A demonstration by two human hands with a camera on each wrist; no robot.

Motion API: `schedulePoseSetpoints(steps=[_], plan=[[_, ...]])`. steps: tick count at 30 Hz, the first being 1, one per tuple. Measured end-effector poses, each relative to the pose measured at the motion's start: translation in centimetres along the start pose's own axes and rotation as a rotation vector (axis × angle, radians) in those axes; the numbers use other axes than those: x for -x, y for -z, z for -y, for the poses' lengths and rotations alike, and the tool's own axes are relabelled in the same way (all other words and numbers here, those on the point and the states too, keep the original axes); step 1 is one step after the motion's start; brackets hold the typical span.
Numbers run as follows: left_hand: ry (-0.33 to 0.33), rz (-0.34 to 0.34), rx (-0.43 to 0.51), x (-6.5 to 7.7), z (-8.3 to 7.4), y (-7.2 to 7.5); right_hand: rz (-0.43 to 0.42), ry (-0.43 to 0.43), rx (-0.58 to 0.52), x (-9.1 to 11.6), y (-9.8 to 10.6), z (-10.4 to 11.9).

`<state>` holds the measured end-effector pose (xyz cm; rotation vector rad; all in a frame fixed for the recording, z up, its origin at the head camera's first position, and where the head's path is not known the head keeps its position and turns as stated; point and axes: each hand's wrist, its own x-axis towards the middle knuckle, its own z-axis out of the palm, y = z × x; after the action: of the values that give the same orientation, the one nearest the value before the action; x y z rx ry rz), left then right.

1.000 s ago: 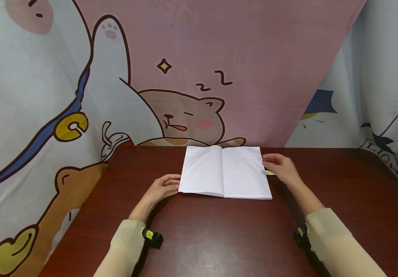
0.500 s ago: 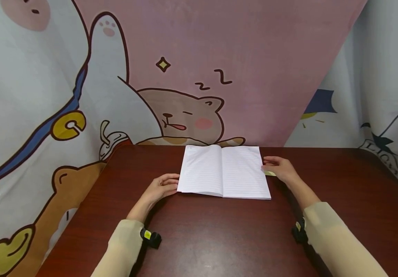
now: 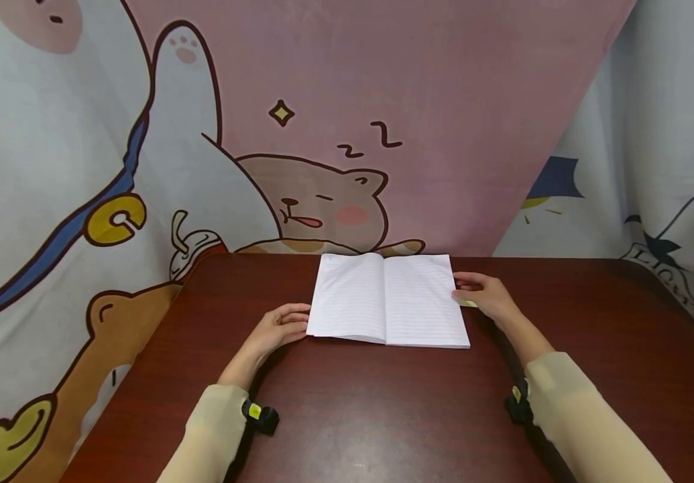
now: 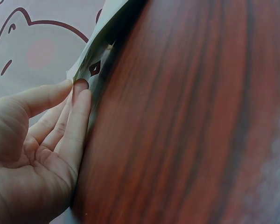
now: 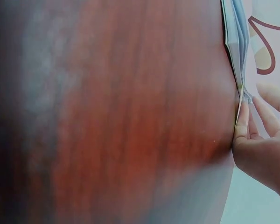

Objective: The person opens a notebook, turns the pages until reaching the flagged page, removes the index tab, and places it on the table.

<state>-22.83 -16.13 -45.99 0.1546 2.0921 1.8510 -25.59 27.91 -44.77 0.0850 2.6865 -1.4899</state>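
An open lined notebook (image 3: 347, 295) lies at the far side of the table, its white pages spread flat. My left hand (image 3: 277, 329) pinches its left edge. In the left wrist view, the thumb (image 4: 49, 98) lies on the page side and fingers reach under the edge. My right hand (image 3: 488, 295) is at the right edge, where its fingertips hold a pale yellow slip (image 3: 469, 304) that sticks out beside the pages. In the right wrist view, the thin slip (image 5: 240, 109) runs along the fingers by the page edges; its other end is hidden.
The dark red-brown wooden table (image 3: 359, 409) extends in front of the notebook and to both sides. Behind it hangs a pink and white cloth (image 3: 443, 134) printed with cartoon animals. A black wrist camera (image 3: 262, 417) sits at the left cuff, another wrist camera (image 3: 518, 402) at the right.
Everything shifts slightly left in the head view. The right fingers sit a little closer to the page edge over the yellow slip. The left hand keeps its place at the notebook.
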Motion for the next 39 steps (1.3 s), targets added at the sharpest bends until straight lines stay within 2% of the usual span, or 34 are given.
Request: schedulePoseSetpoints(steps=[9, 17, 27, 39], plan=[[-0.001, 0.005, 0.010, -0.1, 0.0, 0.0, -0.074, -0.060, -0.103, -0.2, -0.7, 0.6], [0.005, -0.003, 0.018, -0.1, 0.1, 0.0, -0.181, -0.102, -0.071, -0.6, -1.3, 1.2], [0.000, -0.002, 0.022, -0.1, 0.1, 0.0, -0.203, -0.158, -0.054, -1.2, -1.5, 1.0], [0.001, 0.006, 0.023, -0.2, 0.3, 0.2, -0.250, -0.099, -0.005, -0.8, -1.5, 1.5]])
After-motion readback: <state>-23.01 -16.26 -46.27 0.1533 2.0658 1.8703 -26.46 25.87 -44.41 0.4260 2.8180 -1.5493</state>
